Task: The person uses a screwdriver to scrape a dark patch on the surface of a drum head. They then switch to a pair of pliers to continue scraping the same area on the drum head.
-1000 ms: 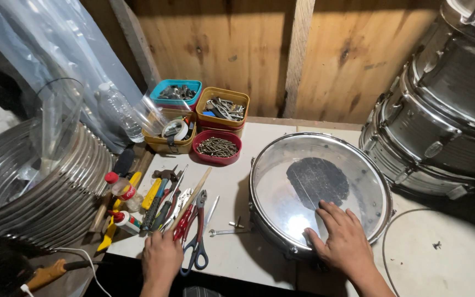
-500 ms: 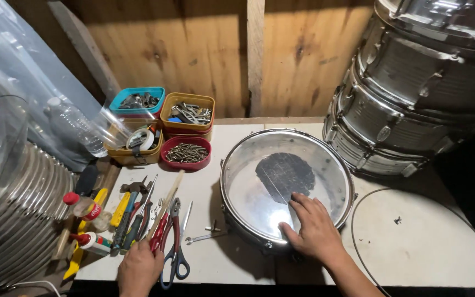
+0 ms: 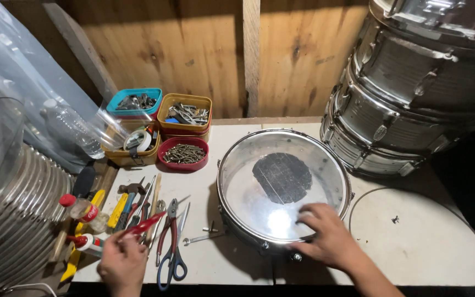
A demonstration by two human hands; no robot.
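A shiny snare drum (image 3: 284,187) lies flat on the white table (image 3: 408,236), its clear head showing a dark round patch (image 3: 282,177). My right hand (image 3: 328,239) rests on the near edge of the drum head, fingers spread. My left hand (image 3: 123,263) is at the table's front left, closed around a red-handled tool (image 3: 144,225) lifted from the row of hand tools. Blue-handled scissors (image 3: 172,258) and red-handled pliers (image 3: 166,231) lie just right of that hand. A small metal drum key (image 3: 199,237) lies beside the drum.
Trays of screws and hardware (image 3: 183,153) stand at the back left by a wooden wall. Stacked chrome drums (image 3: 413,88) fill the right rear. A stack of metal hoops (image 3: 12,220) and clear plastic sheeting (image 3: 23,99) crowd the left. A thin hoop (image 3: 358,209) lies right of the drum.
My left hand has closed on a red-handled tool and raised it from the row. My right hand slid slightly toward the drum's near rim. The view shifted left.
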